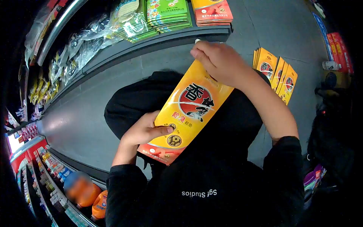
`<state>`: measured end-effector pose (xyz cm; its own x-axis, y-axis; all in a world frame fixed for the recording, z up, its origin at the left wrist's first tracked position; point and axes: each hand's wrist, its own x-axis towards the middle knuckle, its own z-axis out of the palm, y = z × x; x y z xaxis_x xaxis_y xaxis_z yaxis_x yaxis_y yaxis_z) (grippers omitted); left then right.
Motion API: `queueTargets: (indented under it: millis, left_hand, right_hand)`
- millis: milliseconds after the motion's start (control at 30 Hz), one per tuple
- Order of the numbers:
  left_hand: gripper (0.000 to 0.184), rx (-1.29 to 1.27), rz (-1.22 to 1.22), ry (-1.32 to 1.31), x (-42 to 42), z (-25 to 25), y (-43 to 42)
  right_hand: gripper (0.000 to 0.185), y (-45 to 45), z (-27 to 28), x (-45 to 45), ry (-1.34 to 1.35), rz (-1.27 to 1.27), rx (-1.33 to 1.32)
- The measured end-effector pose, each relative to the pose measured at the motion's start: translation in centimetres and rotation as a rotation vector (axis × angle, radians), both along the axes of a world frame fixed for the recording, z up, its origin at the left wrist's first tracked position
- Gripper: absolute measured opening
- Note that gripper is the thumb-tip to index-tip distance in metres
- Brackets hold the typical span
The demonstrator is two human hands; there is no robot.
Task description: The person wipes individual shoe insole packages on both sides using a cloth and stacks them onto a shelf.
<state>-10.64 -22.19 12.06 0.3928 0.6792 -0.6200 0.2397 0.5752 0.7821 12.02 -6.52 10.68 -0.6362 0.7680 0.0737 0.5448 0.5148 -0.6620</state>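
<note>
A long yellow packet (194, 106) with a red circle, black characters and a red lower end lies slantwise over my dark-clothed lap. My left hand (145, 130) grips its lower left edge, thumb on the front face. At the upper end, my right hand (221, 62) has its fingers closed round the packet's top, with a small white bit showing at the fingertips. Some of the packet's top is hidden behind that hand.
Several similar yellow packets (285, 81) lie on the grey floor (278, 26) at the right. Green packets (168, 15) and red-and-yellow packets (213, 13) are stacked on a low shelf (166, 42). Orange bottles (99, 205) stand on shelving at the lower left.
</note>
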Motion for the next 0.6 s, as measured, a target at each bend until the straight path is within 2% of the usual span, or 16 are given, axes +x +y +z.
queueTargets:
  millis: [200,233,300,500,567,600]
  left_hand:
    - [0.038,0.035,0.041,-0.012,-0.1,0.4,0.2]
    - [0.038,0.055,0.075,-0.028,-0.5,0.4,-0.1]
    - [0.038,0.077,0.11,-0.044,-1.1,0.4,-0.6]
    - [0.037,0.118,0.16,-0.04,-1.1,0.2,-1.2]
    - [0.036,0.112,0.152,-0.018,-1.0,0.3,-1.1]
    - [0.036,0.113,0.15,-0.019,-0.9,0.3,-1.0]
  right_hand:
    - [0.034,2.5,-0.5,1.3,0.074,-0.238,0.195]
    - [0.037,3.3,0.0,2.1,0.278,-0.358,0.166]
    - [0.036,5.2,0.0,5.0,0.375,-0.429,0.158]
    - [0.03,1.6,3.6,5.0,0.426,-0.392,0.14]
    - [0.03,0.7,4.3,4.4,0.412,-0.205,0.052]
    - [0.032,0.7,3.3,3.6,0.424,-0.221,0.132]
